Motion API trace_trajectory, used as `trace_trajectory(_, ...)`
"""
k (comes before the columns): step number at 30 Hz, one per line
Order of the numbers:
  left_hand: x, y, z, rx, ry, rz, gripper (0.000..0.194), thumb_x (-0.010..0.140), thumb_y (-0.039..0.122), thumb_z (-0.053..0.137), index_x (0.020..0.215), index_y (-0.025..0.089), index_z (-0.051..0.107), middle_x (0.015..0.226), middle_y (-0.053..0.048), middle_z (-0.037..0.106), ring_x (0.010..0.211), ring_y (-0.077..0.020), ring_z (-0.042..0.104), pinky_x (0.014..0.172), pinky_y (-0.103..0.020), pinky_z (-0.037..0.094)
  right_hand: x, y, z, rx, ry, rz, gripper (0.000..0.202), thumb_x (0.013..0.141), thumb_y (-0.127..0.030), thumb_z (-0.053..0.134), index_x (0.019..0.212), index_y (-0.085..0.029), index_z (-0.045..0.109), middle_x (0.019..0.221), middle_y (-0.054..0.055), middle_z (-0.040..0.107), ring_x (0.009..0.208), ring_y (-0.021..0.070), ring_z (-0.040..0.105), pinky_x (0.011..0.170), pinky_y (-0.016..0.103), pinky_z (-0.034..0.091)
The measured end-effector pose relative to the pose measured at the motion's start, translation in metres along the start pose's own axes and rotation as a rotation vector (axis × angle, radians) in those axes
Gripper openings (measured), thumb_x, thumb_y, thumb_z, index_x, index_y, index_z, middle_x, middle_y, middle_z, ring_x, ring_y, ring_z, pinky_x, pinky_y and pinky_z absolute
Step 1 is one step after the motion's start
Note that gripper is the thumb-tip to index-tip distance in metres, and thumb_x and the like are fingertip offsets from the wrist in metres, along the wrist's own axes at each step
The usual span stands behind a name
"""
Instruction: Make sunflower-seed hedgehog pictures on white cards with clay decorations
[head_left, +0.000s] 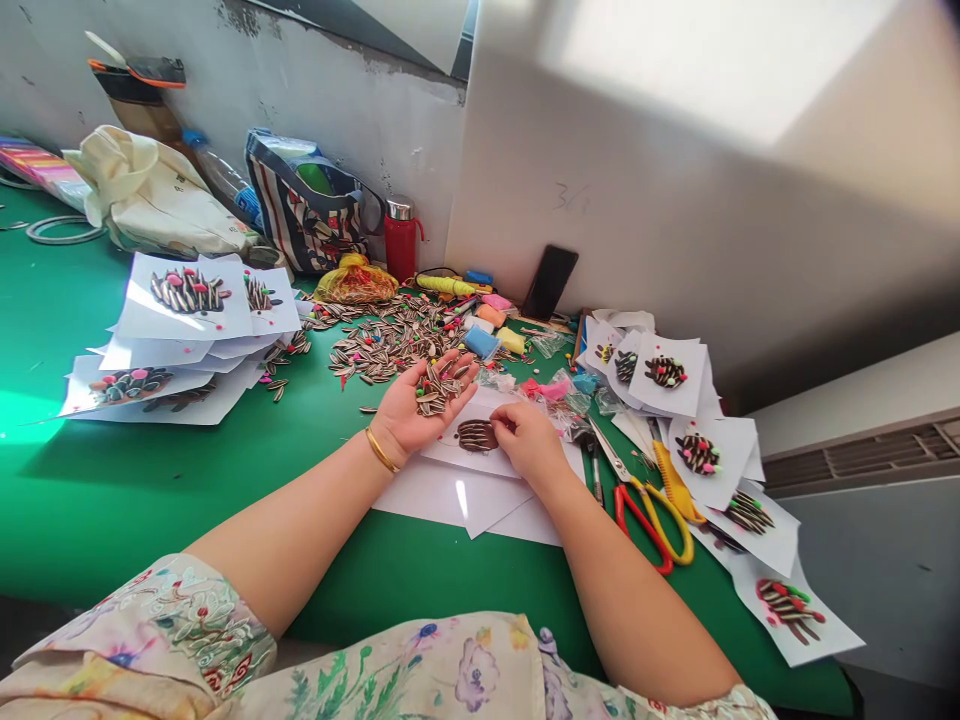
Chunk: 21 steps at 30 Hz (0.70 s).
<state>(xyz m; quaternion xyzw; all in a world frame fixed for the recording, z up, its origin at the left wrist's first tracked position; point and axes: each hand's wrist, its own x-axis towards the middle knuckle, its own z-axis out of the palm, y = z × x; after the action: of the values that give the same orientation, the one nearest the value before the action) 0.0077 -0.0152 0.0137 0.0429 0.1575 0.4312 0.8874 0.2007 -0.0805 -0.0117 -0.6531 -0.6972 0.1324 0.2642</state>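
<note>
My left hand point(412, 410) is palm up with its fingers stretched out, cupping a small heap of sunflower seeds point(441, 386). Just right of it, my right hand point(529, 440) pinches thumb and forefinger together at the right edge of a dark brown oval on a white paper card point(442, 447). Whatever lies between those fingertips is hidden. Several striped seeds point(475, 434) sit in rows on the oval. More white sheets lie under the card. Behind my left hand spreads a large pile of loose sunflower seeds point(390, 335).
Finished-looking seed cards are stacked at left point(187, 325) and right point(701, 455). Scissors with red and yellow handles point(652, 520) lie right of my right forearm. Coloured clay blocks point(481, 342), a red flask point(400, 240), a striped bag point(300, 210) and a leaning phone point(550, 283) stand behind.
</note>
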Motion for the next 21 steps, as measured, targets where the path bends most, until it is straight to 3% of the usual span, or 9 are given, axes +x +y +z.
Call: trace_trajectory(21,0.0,-0.002,0.0,-0.005,-0.007,-0.004,0.038,0.099,0.033,0.039,0.127,0.017,0.06,0.125,-0.014,0.067,0.124,-0.0279,0.058,0.1,-0.046,0.052,0.005,-0.013,-0.004,-0.177,-0.122,-0.026,0.021,0.083,-0.015,0.055,0.084,-0.023,0.074,0.085,0.005,0.07,0.083,0.0198,0.06,0.071,0.029,0.043)
